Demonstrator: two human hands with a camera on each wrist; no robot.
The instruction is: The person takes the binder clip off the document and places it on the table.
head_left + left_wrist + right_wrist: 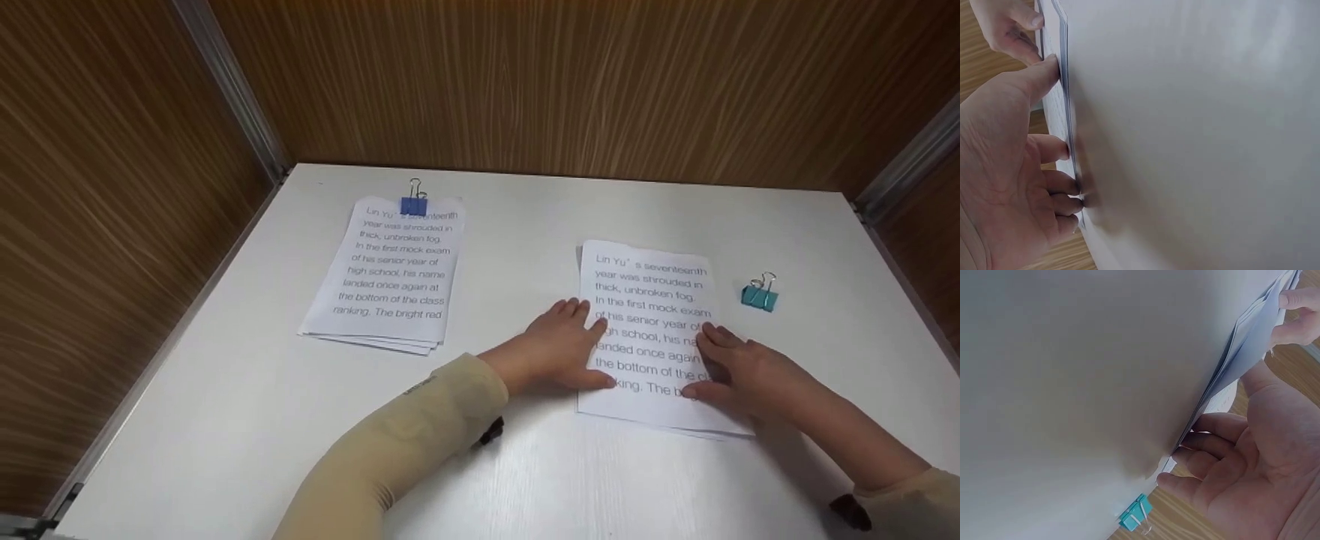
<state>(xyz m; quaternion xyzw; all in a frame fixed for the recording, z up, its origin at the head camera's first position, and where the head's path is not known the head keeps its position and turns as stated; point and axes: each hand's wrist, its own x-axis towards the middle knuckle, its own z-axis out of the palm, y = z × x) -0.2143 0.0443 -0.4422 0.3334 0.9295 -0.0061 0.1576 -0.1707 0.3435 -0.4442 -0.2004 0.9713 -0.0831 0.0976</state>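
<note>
A stack of printed sheets (649, 330) lies on the right half of the table, its edges slightly out of line. Along its left edge rests my left hand (559, 346), with the thumb on the top sheet and the fingertips by the side. My right hand (754, 375) touches the opposite edge, its thumb also over the paper. In the right wrist view, sheets (1249, 349) spread apart at the near end, above relaxed right fingers (1213, 444). Just right of the stack, apart from it, stands a teal binder clip (760, 297).
Another stack of printed sheets (394, 274) lies at the left, with a blue binder clip (414, 205) on its top edge. Wood-grain panels (525, 82) enclose the white table (225, 420) at the back and sides.
</note>
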